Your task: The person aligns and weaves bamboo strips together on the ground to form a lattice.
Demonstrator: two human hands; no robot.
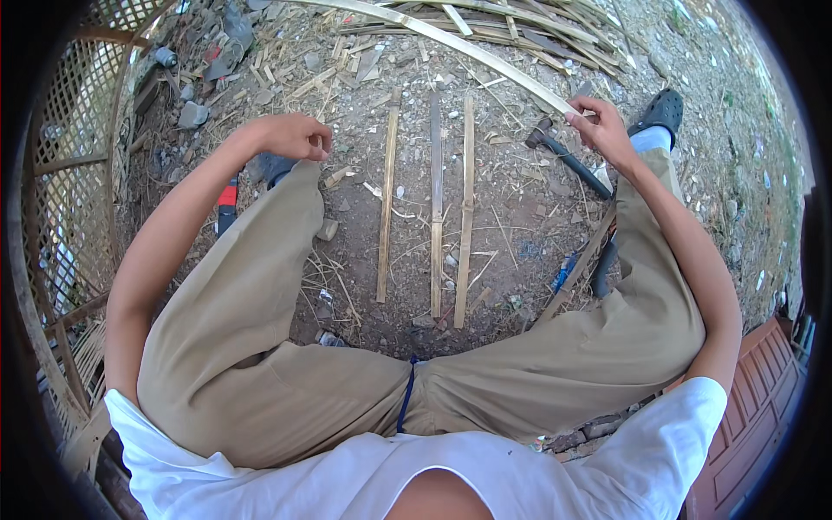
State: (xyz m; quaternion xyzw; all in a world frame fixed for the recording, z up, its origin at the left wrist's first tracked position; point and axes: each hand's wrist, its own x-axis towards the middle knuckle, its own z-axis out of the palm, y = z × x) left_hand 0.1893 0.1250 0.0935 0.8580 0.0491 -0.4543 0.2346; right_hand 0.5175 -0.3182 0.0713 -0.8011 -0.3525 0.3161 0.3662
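My right hand [600, 134] pinches the near end of a long, pale, split bamboo strip [468, 50], which runs up and left out of the picture. My left hand [293, 137] hovers by the lower end of my left trouser leg with its fingers curled closed; what they hold, if anything, is hidden. Between my legs three narrow strips lie side by side on the ground: a left strip [388, 195], a greyish middle strip [436, 199] and a right strip [465, 208]. A hammer [572, 160] with a dark handle rests just below my right hand.
At the far side lies a pile of strips [555, 30]. Wood chips and stones litter the dirt ground. A red and black object [227, 206] is beside my left leg. Lattice panels [74, 121] stand at left, and a reddish-brown panelled board [745, 416] at lower right.
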